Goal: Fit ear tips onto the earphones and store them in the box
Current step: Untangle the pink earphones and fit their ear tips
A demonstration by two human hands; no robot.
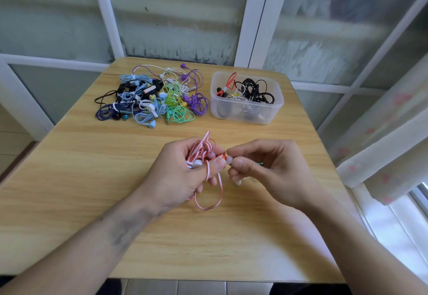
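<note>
My left hand [183, 171] grips a bundle of red-and-white earphones [203, 153], its flat cable looping down to the table. One red earbud [221, 156] sticks out between thumb and forefinger. My right hand [261, 167] pinches a small white ear tip [229, 160] against that earbud. Another white ear tip [237, 182] shows under my right fingers. At the back right stands a clear plastic box [246, 111] with black, red and white earphones inside.
A tangled pile of coloured earphones [152, 95], purple, green, blue and black, lies at the back left of the wooden table [92, 190]. Window frames stand behind the table, and a curtain [382, 132] hangs at the right.
</note>
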